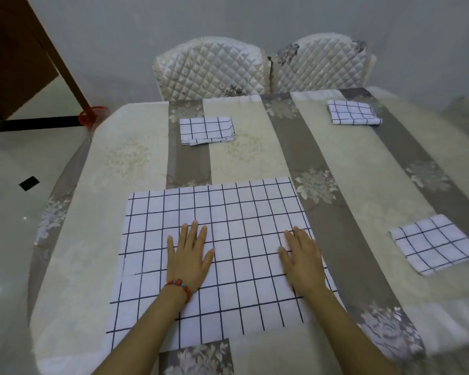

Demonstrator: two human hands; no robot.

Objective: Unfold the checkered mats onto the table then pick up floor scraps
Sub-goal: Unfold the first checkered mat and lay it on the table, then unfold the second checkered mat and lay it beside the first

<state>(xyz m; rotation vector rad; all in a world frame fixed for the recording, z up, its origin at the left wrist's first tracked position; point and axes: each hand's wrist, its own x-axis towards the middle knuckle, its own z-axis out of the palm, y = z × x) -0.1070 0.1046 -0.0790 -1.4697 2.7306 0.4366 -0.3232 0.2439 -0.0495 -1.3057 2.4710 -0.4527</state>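
Observation:
A white mat with a dark grid lies spread flat on the near part of the table. My left hand, with a red bead bracelet at the wrist, rests flat on its middle, fingers straight and spread. My right hand presses flat on the mat near its right edge. Three more checkered mats stay folded: one at the far middle, one at the far right, one at the near right.
The table wears a cream and grey floral striped cloth. Two quilted chairs stand at the far side. A dark scrap lies on the shiny floor at left. A red tub sits by a wooden door.

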